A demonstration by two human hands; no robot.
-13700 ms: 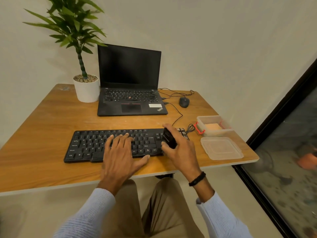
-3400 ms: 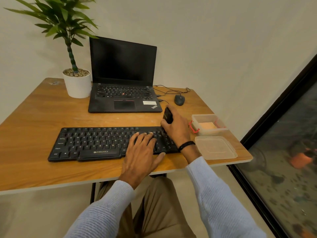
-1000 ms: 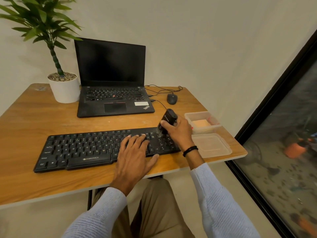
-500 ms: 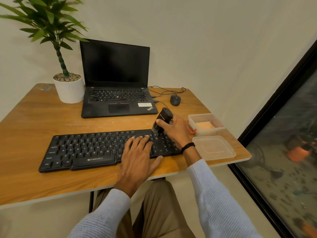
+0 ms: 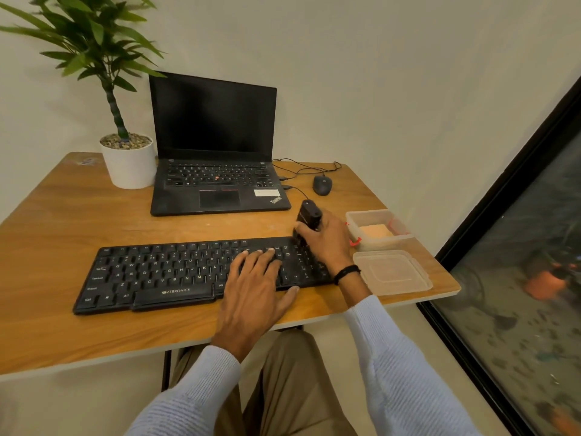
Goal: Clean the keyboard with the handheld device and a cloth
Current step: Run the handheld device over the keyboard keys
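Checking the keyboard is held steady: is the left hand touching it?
Touching. The head view shows the left hand lying flat on the keyboard, fingers straight over its right-side keys.

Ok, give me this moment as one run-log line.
right hand: grips handheld device at keyboard right end | left hand: flat on keys | cloth: in open container, untouched
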